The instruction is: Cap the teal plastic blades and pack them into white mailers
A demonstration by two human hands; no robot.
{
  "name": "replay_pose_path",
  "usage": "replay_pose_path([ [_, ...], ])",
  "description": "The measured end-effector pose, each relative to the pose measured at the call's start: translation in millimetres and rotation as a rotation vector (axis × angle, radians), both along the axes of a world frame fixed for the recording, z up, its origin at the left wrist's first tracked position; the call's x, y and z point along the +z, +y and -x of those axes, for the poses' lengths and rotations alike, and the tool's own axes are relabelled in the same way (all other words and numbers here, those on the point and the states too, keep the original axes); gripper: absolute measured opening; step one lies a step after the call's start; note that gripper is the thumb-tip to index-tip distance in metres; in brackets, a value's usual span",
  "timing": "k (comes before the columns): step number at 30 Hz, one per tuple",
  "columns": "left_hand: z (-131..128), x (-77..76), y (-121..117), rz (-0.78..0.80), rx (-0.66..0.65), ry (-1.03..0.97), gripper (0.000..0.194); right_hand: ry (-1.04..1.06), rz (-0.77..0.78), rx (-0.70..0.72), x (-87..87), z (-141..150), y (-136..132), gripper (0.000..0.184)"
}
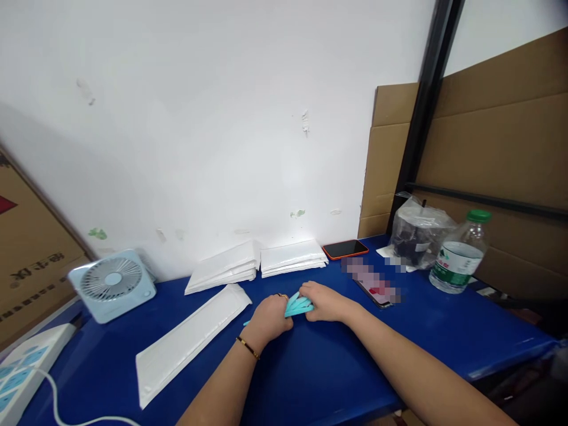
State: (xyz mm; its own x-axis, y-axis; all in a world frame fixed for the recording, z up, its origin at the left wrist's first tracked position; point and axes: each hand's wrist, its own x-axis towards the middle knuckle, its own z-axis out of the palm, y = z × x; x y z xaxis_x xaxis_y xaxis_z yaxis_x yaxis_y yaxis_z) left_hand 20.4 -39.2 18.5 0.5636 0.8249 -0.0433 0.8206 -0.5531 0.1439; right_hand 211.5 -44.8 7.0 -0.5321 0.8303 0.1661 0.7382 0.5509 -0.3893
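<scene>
Close together over the blue table, both my hands are closed on a small bundle of turquoise strips (pixel 298 305); what exactly the strips are I cannot make out. My left hand (pixel 270 319), with a dark and gold bracelet at the wrist, grips the bundle's left part, and a thin turquoise tip pokes out behind it. The right end is pinched by my right hand (pixel 326 303). A long white packet (pixel 190 343) lies flat to the left of my left hand. Behind my hands, against the wall, rest two stacks of white packets (pixel 226 266), (pixel 293 258).
A light blue fan (pixel 113 284) and a white power strip (pixel 31 373) with a cable stand at the left. An orange-edged phone (pixel 346 249), a second phone (pixel 375 290), a bagged cup (pixel 417 234) and a water bottle (pixel 459 254) are at the right. Cardboard (pixel 501 136) borders the table.
</scene>
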Motion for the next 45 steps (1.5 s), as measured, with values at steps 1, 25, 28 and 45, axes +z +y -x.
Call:
replay_pose_path([
  [1,0,0.1,0,-0.003,0.011,-0.014,0.017,0.022,0.001,0.001,4.4,1,-1,0.021],
  [25,-4,10.0,-2,-0.327,-0.025,-0.099,0.042,-0.045,0.346,-0.162,79.5,22,-14,0.046],
  [28,-7,16.5,-8,-0.439,-0.188,0.06,0.034,0.103,0.954,0.037,61.7,6,-8,0.043],
  [45,-4,9.7,-7,-0.239,-0.002,0.117,0.015,-0.437,-0.142,-0.215,36.1,25,-32,0.03],
])
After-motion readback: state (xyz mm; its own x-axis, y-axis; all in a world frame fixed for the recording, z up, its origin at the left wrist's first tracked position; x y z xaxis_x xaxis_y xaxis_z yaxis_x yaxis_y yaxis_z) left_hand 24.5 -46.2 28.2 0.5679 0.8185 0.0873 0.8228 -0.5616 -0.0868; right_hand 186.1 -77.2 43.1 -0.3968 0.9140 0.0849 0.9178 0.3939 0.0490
